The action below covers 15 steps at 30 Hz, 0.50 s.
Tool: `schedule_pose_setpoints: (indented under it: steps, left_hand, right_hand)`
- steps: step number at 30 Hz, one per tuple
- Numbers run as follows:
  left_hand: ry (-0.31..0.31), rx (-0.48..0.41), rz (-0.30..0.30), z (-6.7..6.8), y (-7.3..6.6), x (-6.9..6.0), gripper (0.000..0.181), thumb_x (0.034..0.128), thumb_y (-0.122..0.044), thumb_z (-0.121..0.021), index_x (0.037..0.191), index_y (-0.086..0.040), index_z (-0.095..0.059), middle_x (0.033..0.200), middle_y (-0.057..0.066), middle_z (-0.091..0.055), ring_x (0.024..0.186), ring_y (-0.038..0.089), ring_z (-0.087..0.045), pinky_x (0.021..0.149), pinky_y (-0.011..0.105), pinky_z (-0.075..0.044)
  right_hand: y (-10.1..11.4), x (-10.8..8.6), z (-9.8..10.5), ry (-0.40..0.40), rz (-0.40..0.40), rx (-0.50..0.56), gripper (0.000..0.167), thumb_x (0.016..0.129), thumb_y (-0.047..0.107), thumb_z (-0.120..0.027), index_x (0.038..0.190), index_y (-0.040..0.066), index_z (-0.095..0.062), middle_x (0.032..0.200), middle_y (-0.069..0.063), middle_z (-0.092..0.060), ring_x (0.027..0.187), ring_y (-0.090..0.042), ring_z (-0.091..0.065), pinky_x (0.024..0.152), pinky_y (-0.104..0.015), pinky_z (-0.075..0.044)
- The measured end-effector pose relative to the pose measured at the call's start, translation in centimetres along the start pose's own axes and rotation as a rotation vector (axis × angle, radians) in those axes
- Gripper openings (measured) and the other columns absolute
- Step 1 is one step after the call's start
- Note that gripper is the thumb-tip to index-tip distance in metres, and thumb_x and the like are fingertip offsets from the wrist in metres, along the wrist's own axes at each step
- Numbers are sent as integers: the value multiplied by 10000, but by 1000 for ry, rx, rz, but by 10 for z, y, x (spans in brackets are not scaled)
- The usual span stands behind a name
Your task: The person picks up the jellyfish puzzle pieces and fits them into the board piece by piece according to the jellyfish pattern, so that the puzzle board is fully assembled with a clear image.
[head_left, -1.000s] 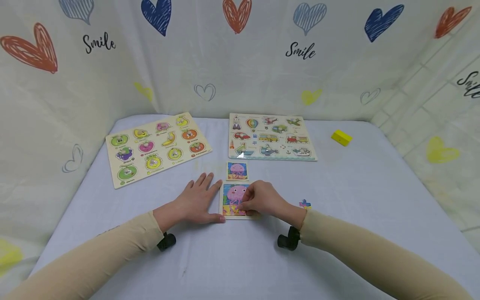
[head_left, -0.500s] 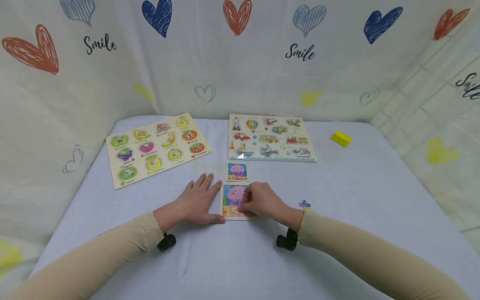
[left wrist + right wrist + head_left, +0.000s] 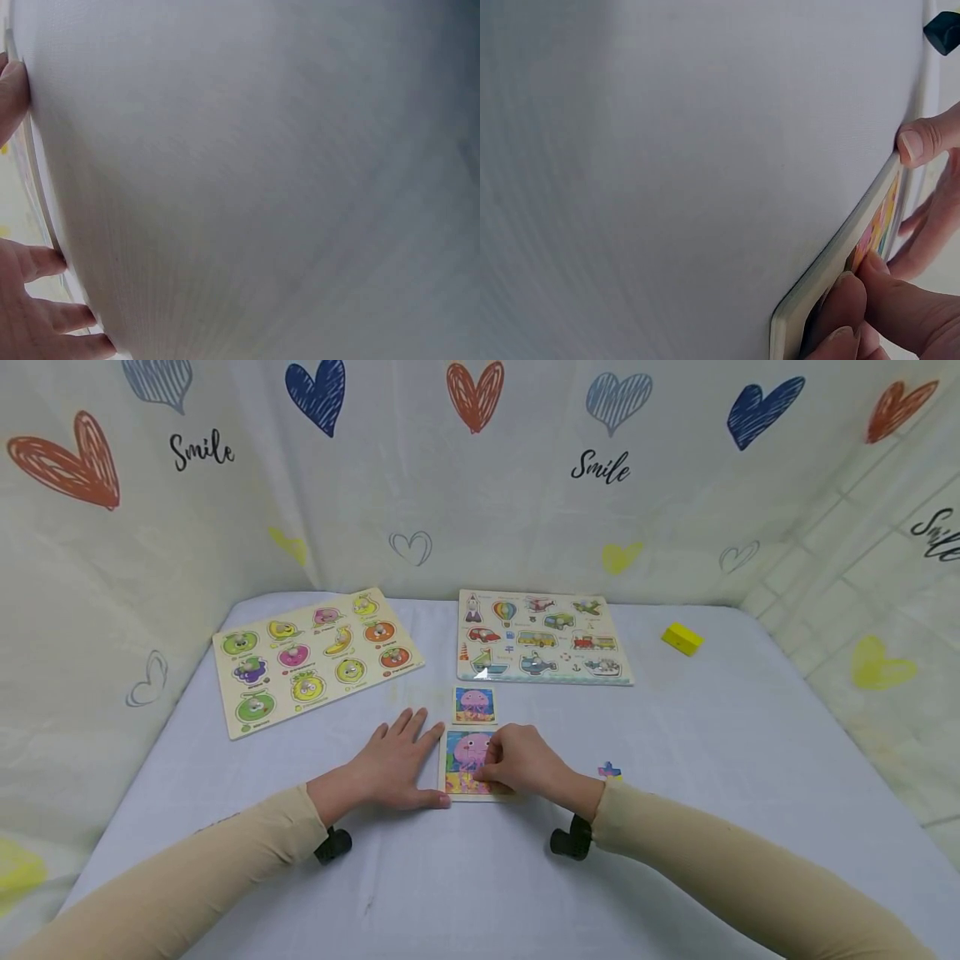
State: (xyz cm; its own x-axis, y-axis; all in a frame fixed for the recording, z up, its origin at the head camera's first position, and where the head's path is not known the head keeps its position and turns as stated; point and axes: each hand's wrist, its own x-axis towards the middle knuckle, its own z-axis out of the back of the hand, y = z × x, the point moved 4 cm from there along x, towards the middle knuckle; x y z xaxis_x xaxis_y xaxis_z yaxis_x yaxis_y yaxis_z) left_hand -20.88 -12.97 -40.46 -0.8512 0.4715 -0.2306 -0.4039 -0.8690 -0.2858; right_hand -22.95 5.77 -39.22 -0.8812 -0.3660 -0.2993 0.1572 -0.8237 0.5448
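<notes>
A small framed jigsaw puzzle (image 3: 459,762) of a pink jellyfish lies flat on the table. My left hand (image 3: 393,764) rests beside it with fingers spread, thumb and index finger at the frame's left edge. My right hand (image 3: 525,762) is over the puzzle's right side, fingers curled; thumb and fingertips pinch a puzzle piece that they mostly hide. In the right wrist view the thumb (image 3: 904,300) meets the fingers inside the pale wooden frame (image 3: 829,259), by a dark gap. A loose puzzle piece (image 3: 610,770) lies right of the right wrist.
A smaller jellyfish picture card (image 3: 474,705) lies just beyond the puzzle. Farther back are a fruit puzzle board (image 3: 318,660) on the left and a vehicle puzzle board (image 3: 545,637) in the middle. A yellow block (image 3: 682,639) sits at the back right.
My right hand has shifted very slightly left at the wrist, its fingertips staying on the puzzle. The left hand has stayed in place.
</notes>
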Motion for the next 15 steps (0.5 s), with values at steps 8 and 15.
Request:
schedule_pose_setpoints:
  steps: [8, 15]
  left_hand:
    - [-1, 8, 3, 0, 0, 0, 1055, 845, -665, -706, 1602, -46, -308, 1672, 279, -201, 1556, 492, -164, 1171, 712, -262]
    - [0, 7, 5, -2, 0, 1, 1057, 843, -669, -706, 1603, -51, -308, 1674, 275, -201, 1557, 489, -162, 1172, 711, -260]
  right_hand:
    - [0, 1, -1, -2, 7, -25, 305, 867, 268, -836, 685, 111, -649, 609, -2, -595, 611, -125, -526, 520, -231, -353]
    - [-1, 1, -3, -1, 18, -21, 284, 856, 259, -846, 698, 117, -658, 613, 0, -609, 612, -128, -534, 522, -229, -371]
